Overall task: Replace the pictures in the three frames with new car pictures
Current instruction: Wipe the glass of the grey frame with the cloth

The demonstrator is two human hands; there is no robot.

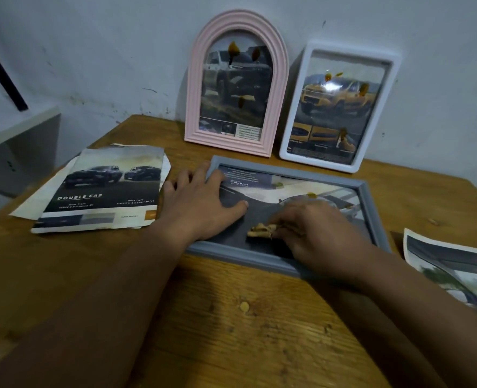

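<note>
A grey frame lies flat on the wooden table with a car picture in it. My left hand presses flat on the frame's left part, fingers spread. My right hand rests on the picture and pinches a dried yellowish flower lying on it. A pink arched frame and a white frame lean upright against the wall, each holding a car picture with dried petals. A loose "Double Cab" car picture lies at the left.
Another loose car picture lies at the table's right edge. More paper sheets lie under the left picture. A small yellow petal sits on the table in front of the grey frame. A white shelf stands at the far left.
</note>
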